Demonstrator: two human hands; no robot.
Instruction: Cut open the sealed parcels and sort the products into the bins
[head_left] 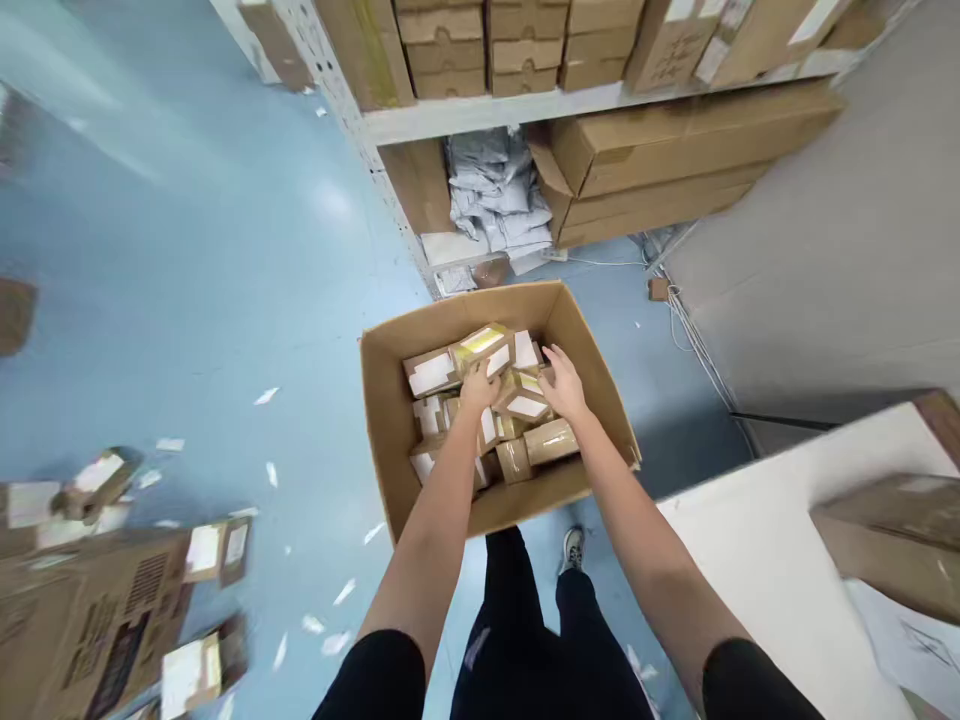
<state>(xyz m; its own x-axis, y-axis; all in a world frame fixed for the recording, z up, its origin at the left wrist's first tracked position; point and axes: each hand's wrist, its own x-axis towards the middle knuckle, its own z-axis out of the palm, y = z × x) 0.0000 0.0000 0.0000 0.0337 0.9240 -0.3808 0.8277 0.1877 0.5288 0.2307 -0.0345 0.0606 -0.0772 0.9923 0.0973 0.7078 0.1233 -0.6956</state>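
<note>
While we lean over the open cardboard carton (390, 420) on the blue floor (225, 300), both our bare hands are down inside it among the small labelled parcels (525, 400). By our judgement the work with these parcels is somewhere in the middle: the carton holds a loose heap that fills its bottom but stops well short of its rim, and more small parcels (97, 480) lie scattered on the floor to the left of the carton, beside a printed box (97, 620). Whether the heap is growing or shrinking we cannot tell.

Our left hand (478, 385) rests near the middle of the carton, its fingers curled down over a parcel with a white label; the grip looks narrow and closed around that parcel's edge, though the fingertips are hidden. Our right hand (564, 385) lies just to the right of it, nearer the carton's right wall, fingers spread fairly wide and flat on top of another brown parcel (551, 440), touching it rather than clasping it. The parcels lie directly under and around both hands, some flat, some tilted.

Beyond the carton's far wall stands a shelf rack (480, 115) with flat brown boxes and grey mailer bags (495, 195). To the right of the carton a white surface (750, 560) carries another brown box (900, 540).
</note>
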